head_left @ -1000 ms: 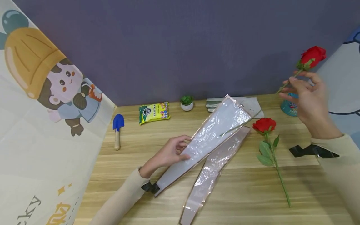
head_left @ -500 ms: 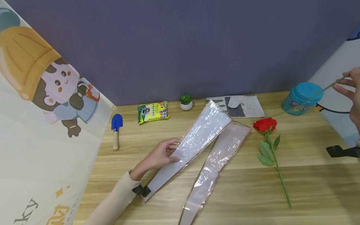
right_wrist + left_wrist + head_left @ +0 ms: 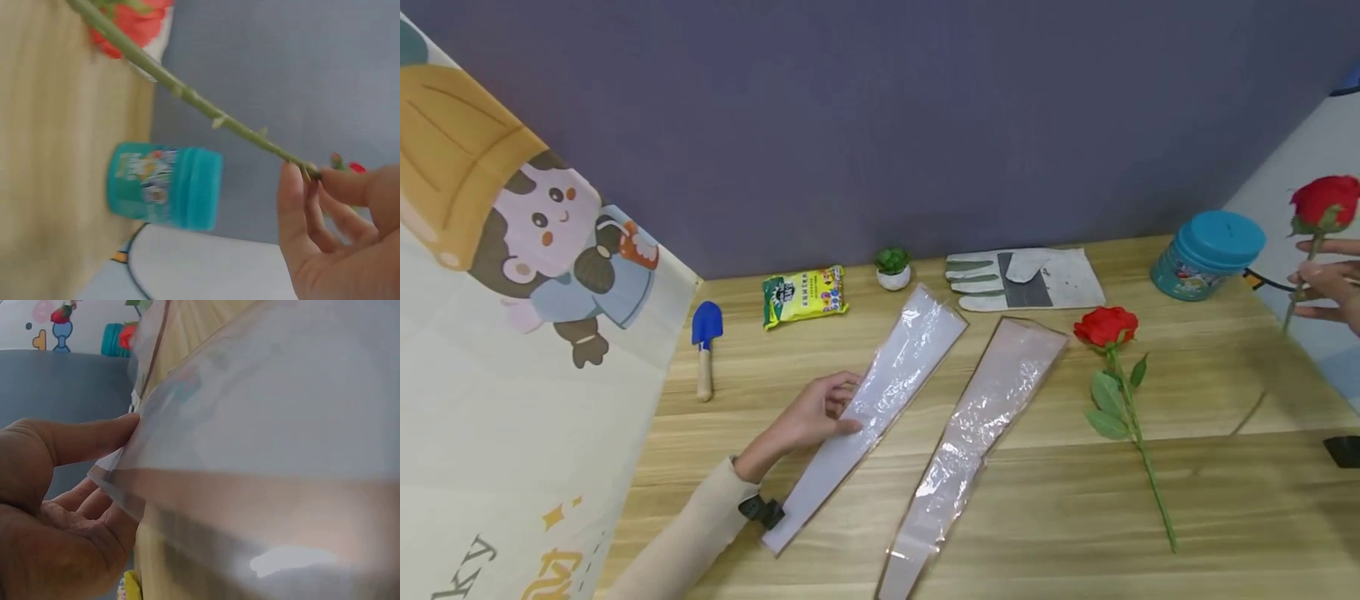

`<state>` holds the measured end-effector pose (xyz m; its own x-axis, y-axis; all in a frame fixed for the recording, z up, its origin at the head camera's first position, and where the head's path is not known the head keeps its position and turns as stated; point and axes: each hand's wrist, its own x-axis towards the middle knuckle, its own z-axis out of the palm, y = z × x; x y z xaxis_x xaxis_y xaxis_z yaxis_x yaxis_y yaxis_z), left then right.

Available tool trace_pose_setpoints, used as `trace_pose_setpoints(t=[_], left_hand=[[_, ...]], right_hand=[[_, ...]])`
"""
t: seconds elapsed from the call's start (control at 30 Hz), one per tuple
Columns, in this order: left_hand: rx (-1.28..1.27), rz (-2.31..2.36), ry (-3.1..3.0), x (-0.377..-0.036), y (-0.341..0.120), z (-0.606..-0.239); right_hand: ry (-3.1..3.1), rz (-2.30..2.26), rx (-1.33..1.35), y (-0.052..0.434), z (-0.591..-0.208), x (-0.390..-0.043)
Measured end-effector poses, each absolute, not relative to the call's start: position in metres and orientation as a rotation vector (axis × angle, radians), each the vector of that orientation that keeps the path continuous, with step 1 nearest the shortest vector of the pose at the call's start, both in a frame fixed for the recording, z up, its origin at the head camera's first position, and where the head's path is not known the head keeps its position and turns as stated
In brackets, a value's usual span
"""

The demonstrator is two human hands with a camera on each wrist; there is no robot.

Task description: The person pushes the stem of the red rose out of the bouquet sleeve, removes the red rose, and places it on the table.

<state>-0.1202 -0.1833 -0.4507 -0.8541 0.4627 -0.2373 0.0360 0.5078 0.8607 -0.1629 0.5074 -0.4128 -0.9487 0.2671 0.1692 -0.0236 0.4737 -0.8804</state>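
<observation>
A long, tapered flower sleeve (image 3: 880, 392) with a glossy clear face lies slanted on the table. My left hand (image 3: 808, 414) pinches its left edge, thumb on top and fingers behind; the left wrist view shows the thumb (image 3: 94, 439) on the film. At the far right, my right hand (image 3: 1335, 283) holds a red rose (image 3: 1326, 204) upright, just below its bloom. In the right wrist view, thumb and fingers pinch the green thorny stem (image 3: 206, 103). A second sleeve (image 3: 973, 442) and another red rose (image 3: 1107, 327) lie between the hands.
Along the back stand a yellow-green packet (image 3: 805, 297), a small potted plant (image 3: 892, 269), a work glove (image 3: 1063, 277) and a teal lidded tub (image 3: 1208, 254). A blue trowel (image 3: 706, 346) lies left. A dark wall (image 3: 880, 125) rises behind the table.
My right hand has carried the rose right, its stem coming away from the sleeve. My left hand has drawn its sleeve left and toward me, off the second sleeve.
</observation>
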Motion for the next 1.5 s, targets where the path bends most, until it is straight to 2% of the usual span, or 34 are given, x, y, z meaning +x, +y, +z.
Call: trace_pose_setpoints(t=[0.1, 0.27, 0.4, 0.63, 1.5], left_hand=[[0.393, 1.295, 2.321, -0.12, -0.185, -0.452], [0.37, 1.271, 2.365, -0.12, -0.188, -0.456], [0.336, 1.229, 2.442, -0.119, -0.19, -0.458], [0.347, 1.163, 2.518, -0.118, -0.186, -0.455], [0.369, 0.994, 2.665, -0.114, -0.18, -0.452]], right_hand=[[-2.58, 1.35, -0.138, 0.469, -0.401, -0.135], [-2.869, 1.177, -0.156, 0.453, -0.409, -0.117], [-3.099, 1.077, -0.127, 0.453, -0.426, -0.116], [-3.117, 1.221, 0.002, 0.445, -0.445, -0.118], [-3.194, 1.189, -0.2, 0.45, -0.47, -0.115]])
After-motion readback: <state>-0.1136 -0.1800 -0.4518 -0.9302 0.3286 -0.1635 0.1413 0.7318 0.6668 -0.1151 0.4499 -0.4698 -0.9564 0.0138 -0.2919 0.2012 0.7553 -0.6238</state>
